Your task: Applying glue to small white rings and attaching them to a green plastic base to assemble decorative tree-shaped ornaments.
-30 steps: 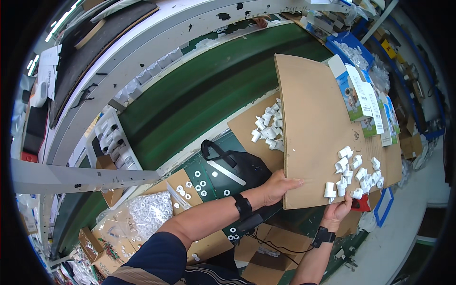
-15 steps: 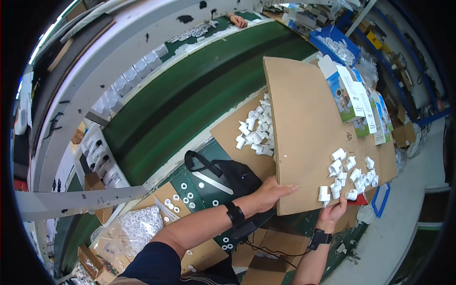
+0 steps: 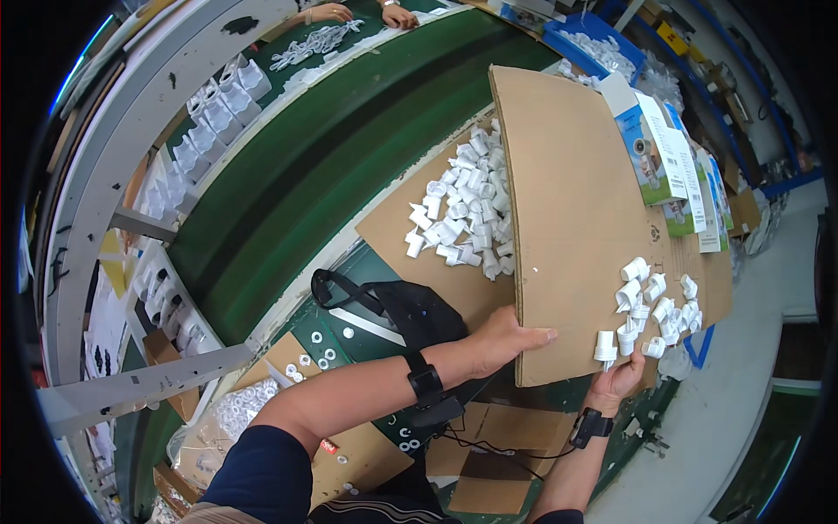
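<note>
A large brown cardboard sheet [image 3: 580,192] is held tilted in front of me. My left hand [image 3: 509,339] grips its left edge near the lower corner, thumb on top. At the near edge my right hand [image 3: 621,377] holds the sheet from below, its fingers partly hidden. Several white plastic fittings [image 3: 633,295] lie on the sheet's lower right part. Beyond the sheet's left edge, a heap of similar white fittings [image 3: 471,196] rests on another piece of cardboard [image 3: 384,225], partly covered by the raised sheet.
Printed boxes [image 3: 656,153] stand along the sheet's right side. A green conveyor belt [image 3: 349,148] runs beyond the bench. A black bag [image 3: 419,306], loose white rings [image 3: 325,354] and a clear bag of rings [image 3: 240,410] lie leftward. Another person's hands [image 3: 399,16] work across the belt.
The view has shifted, and more of the fittings heap shows beside the sheet's left edge. Both hands keep their hold. Across the belt, a second hand of the other person has come into view.
</note>
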`<action>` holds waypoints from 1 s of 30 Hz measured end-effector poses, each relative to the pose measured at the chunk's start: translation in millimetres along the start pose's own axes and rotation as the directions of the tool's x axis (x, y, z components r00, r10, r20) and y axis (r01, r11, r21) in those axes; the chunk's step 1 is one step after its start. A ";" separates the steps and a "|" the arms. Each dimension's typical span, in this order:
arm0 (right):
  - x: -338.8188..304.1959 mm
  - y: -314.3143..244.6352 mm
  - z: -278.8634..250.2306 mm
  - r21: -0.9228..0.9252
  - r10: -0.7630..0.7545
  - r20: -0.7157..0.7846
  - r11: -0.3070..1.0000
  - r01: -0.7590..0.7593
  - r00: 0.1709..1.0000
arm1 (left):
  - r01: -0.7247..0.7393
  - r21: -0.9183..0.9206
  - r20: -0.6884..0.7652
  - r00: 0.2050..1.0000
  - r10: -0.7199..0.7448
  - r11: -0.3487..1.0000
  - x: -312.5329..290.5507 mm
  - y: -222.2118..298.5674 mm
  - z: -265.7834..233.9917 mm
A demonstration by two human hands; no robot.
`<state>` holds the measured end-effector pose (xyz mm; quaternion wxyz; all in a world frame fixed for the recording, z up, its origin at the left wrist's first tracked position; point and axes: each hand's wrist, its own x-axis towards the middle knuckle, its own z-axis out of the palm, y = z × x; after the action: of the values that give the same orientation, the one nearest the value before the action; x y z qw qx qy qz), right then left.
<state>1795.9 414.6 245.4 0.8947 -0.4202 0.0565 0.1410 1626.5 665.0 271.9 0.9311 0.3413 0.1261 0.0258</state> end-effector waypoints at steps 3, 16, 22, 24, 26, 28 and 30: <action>6.9 -6.0 -9.1 -0.023 -0.024 -0.035 0.999 0.024 0.999 | -0.018 -0.166 -0.033 0.999 0.013 0.986 12.6 1.8 2.0; 18.8 -41.4 -46.7 -0.007 0.019 -0.046 1.000 -0.019 0.999 | -0.223 0.300 -0.274 0.911 0.307 0.927 224.5 185.0 -74.1; 14.4 -46.6 -46.9 -0.067 -0.053 -0.066 0.997 0.049 0.996 | -0.150 0.327 -0.321 0.911 0.259 0.933 243.1 180.1 -70.0; 13.1 -48.1 -48.9 -0.044 -0.045 -0.047 0.998 0.043 0.998 | -0.163 0.309 -0.284 0.925 0.255 0.937 247.0 177.6 -73.8; 15.2 -52.7 -57.7 -0.031 -0.015 0.007 0.999 0.015 1.000 | -0.164 0.319 -0.290 0.921 0.261 0.934 250.2 175.4 -78.7; 13.4 -57.4 -60.7 -0.040 -0.004 0.026 0.999 0.005 1.000 | -0.158 0.308 -0.293 0.922 0.252 0.938 250.7 169.8 -77.4; 13.8 -58.4 -60.7 -0.060 -0.034 -0.007 0.998 0.033 0.999 | -0.126 0.309 -0.283 0.934 0.218 0.943 252.5 169.7 -68.5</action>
<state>1827.6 335.4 246.4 0.8837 -0.4481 0.0490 0.1259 1859.8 871.9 275.7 0.8341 0.4735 0.2439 0.1434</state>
